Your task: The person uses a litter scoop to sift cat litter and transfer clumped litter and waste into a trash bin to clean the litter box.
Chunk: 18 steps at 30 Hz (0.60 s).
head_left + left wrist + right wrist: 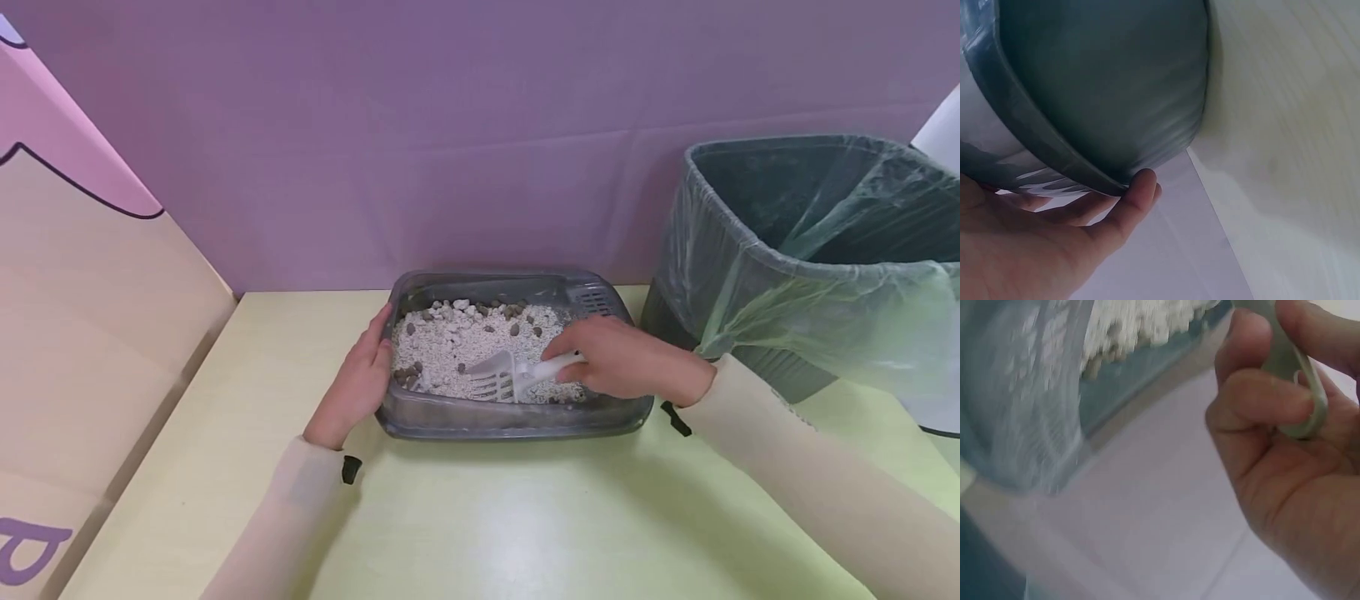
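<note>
Scoop point(502, 379) sits in the litter tray point(600, 417) mid-table, right hand point(626, 360) pinching its handle from 3 o'clock; left hand point(358, 383) presses flat at 9, probably steadying it.

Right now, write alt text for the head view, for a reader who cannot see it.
A right hand holds a white slotted scoop in a grey litter tray of pale granules with dark clumps, while the left hand rests against the tray's left side. A bin lined with a clear bag stands to the right on a yellow-green table.
</note>
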Each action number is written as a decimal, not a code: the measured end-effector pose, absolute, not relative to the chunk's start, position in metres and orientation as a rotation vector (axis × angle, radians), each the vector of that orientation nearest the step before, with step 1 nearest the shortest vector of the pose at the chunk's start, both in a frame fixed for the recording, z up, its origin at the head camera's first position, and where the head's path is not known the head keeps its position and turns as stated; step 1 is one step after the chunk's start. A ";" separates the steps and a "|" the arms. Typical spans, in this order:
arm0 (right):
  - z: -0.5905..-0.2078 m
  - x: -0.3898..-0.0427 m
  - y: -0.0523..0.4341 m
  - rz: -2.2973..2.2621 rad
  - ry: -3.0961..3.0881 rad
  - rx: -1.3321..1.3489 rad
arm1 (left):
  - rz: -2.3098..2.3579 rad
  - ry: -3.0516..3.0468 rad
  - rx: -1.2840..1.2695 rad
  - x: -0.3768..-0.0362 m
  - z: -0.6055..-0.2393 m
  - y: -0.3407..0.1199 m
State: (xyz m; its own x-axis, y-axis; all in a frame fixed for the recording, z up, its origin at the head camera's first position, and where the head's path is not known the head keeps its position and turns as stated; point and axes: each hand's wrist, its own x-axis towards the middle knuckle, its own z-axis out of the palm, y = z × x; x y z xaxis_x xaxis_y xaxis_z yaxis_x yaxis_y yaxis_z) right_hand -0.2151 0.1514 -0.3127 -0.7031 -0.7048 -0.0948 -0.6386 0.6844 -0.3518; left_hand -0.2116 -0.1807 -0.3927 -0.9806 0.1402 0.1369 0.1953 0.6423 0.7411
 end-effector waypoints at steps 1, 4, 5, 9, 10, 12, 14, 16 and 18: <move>-0.318 -0.215 0.146 -0.424 2.653 -1.078 | -1.270 -2.785 -0.282 -0.211 -0.393 -0.181; -0.333 -0.212 0.130 -0.398 2.593 -1.089 | -1.269 -2.779 -0.276 -0.211 -0.393 -0.180; -0.337 -0.211 0.124 -0.390 2.582 -1.102 | -1.271 -2.776 -0.276 -0.211 -0.393 -0.180; -0.348 -0.210 0.107 -0.407 2.633 -1.152 | -1.272 -2.770 -0.277 -0.210 -0.392 -0.178; -0.350 -0.210 0.104 -0.416 2.653 -1.156 | -1.272 -2.771 -0.276 -0.210 -0.391 -0.178; -0.353 -0.210 0.101 -0.453 2.696 -1.157 | -1.262 -2.777 -0.273 -0.210 -0.390 -0.178; -0.357 -0.211 0.100 -0.481 2.740 -1.149 | -1.254 -2.785 -0.273 -0.210 -0.390 -0.179; -0.363 -0.211 0.101 -0.521 2.767 -1.136 | -1.246 -2.793 -0.273 -0.210 -0.390 -0.180; -0.370 -0.212 0.103 -0.560 2.795 -1.129 | -1.247 -2.796 -0.274 -0.210 -0.390 -0.180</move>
